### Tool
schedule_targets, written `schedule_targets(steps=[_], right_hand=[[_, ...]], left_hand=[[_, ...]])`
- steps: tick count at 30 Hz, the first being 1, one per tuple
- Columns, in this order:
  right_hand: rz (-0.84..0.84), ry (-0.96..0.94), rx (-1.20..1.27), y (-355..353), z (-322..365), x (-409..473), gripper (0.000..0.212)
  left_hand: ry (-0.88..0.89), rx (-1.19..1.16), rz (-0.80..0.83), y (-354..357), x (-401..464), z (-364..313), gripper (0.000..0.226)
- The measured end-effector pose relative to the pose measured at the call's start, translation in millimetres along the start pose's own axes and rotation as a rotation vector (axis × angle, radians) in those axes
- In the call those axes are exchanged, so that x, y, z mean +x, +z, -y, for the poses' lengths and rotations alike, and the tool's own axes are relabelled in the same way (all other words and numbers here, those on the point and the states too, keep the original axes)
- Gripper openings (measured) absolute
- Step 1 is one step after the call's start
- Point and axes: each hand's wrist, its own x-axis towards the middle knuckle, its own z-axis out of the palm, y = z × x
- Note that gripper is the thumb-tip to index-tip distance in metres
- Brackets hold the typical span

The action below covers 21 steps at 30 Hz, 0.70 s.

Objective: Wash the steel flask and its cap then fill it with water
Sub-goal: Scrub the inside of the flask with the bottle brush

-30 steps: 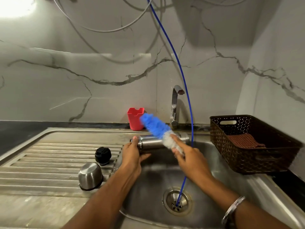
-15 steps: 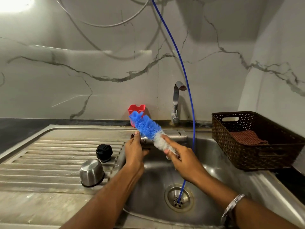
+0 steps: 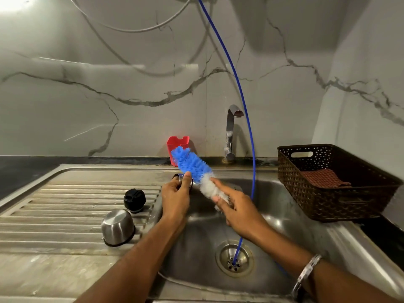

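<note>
Head view, looking down over a steel sink (image 3: 284, 215) with a ribbed draining board (image 3: 65, 206) on its left. Left hand (image 3: 175, 199) curled around the mouth end of the steel flask (image 3: 180, 178), thumb laid over the rim; flask held on its side above the basin, near the back left corner, most of its body hidden behind the hand and brush. Right hand (image 3: 238, 209) gripping a bottle brush (image 3: 196, 171) by the lower, white part of its bristles, index finger stretched along it; blue bristle head angled up and to the left, crossing just over the flask's mouth, outside the flask. Metal bangle (image 3: 307, 272) on the right wrist.

On the draining board, just left of the basin edge: black stopper cap (image 3: 134, 200) standing near the back, steel cup lid (image 3: 118, 230) lying mouth down in front of it, the two close but apart.

Behind the brush, a red holder (image 3: 177, 142) against the marble wall. Chrome tap (image 3: 230, 134) at the back of the basin, no water visible from it. Thin blue tube (image 3: 247, 106) arching down from above into the drain (image 3: 235, 258). Brown plastic basket (image 3: 332, 184) on the right counter, a reddish-brown cloth (image 3: 323, 178) inside.
</note>
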Motion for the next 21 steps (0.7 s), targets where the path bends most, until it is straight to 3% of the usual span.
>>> schedule_targets(steps=[2, 5, 11, 18, 21], right_hand=[[-0.039, 0.012, -0.084, -3.4, -7.1, 2.8, 0.052], [-0.024, 0.209, -0.217, -22.4, -29.3, 3.6, 0.052], [0.101, 0.352, -0.073, -40.4, -42.2, -1.6, 0.045], [0.127, 0.300, 0.080, -28.7, -25.0, 0.8, 0.045], [0.205, 0.463, 0.070, -28.2, -36.5, -1.4, 0.048]], left_hand=[[0.012, 0.049, 0.025, -3.9, 4.9, 2.7, 0.037], [0.121, 0.283, 0.020, -8.4, 5.9, 4.3, 0.048], [0.262, 0.708, 0.191, -9.8, 3.4, 3.0, 0.049], [0.265, 0.838, 0.286, -17.7, 17.9, 17.3, 0.044], [0.174, 0.808, 0.287, -21.5, 18.6, 20.4, 0.045]])
